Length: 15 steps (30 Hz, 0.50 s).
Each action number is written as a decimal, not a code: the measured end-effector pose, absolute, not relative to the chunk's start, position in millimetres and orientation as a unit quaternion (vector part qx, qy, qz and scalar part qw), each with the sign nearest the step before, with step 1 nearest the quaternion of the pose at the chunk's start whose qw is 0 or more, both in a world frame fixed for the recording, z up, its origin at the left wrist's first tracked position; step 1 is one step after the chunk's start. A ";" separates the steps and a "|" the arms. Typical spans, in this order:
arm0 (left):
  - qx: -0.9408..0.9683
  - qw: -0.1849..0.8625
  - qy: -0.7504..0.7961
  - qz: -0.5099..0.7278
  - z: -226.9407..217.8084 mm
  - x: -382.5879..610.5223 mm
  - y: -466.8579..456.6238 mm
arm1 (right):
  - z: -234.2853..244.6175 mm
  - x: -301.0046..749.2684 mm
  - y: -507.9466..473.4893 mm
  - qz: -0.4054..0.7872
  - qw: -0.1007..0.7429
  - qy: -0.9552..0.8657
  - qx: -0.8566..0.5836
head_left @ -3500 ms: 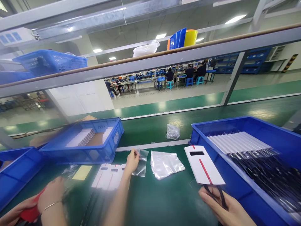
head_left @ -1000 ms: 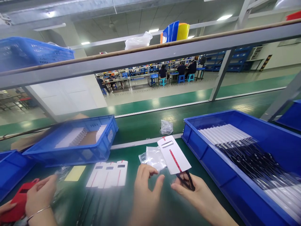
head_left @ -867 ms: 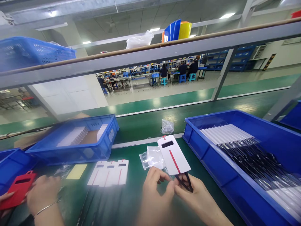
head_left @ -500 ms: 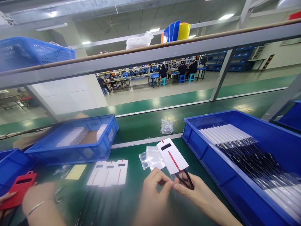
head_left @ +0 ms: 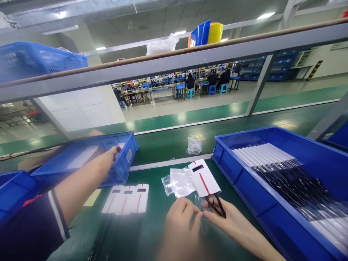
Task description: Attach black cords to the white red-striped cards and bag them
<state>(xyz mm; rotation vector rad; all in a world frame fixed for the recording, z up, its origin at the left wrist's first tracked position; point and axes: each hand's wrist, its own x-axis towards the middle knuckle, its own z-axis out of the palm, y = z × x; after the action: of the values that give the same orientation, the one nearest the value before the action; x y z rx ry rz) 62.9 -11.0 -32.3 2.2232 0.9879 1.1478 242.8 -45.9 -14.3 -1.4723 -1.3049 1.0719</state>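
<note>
My right hand (head_left: 231, 223) is closed on the black strap (head_left: 216, 208) of a white case (head_left: 203, 177) with a red stripe and a dark window. The case sticks up and away from my fingers. My left hand (head_left: 181, 221) is pinched shut right against my right thumb, on the edge of a thin clear bag (head_left: 200, 203) that shows faintly under the case. A small stack of clear bags (head_left: 178, 181) lies just beyond my hands. To the left, several white cases (head_left: 127, 197) lie in a row on the green belt.
A large blue bin (head_left: 236, 181) of white cases and black straps stands at my right. A smaller blue bin (head_left: 122, 174) stands at the left, with a co-worker's arm (head_left: 84, 177) reaching into it. A crumpled bag (head_left: 194, 146) lies farther back, and a yellow slip (head_left: 91, 197) lies by the row.
My left hand let go of a clear bag, came across to my right hand and pinched shut beside it. The white case tipped lower. The co-worker's arm rose and reached into the left bin.
</note>
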 end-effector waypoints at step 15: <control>0.710 0.322 0.458 0.427 24.2 -27.5 49.0 | -54.1 230.9 -22.6 0.473 0.385 -0.554 -0.567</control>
<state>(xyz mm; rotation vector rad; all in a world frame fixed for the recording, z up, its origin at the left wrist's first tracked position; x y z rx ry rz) -27.5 49.0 24.2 1.8647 1.2023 1.1209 230.9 -22.6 -54.1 -1.4449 -1.4121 1.2043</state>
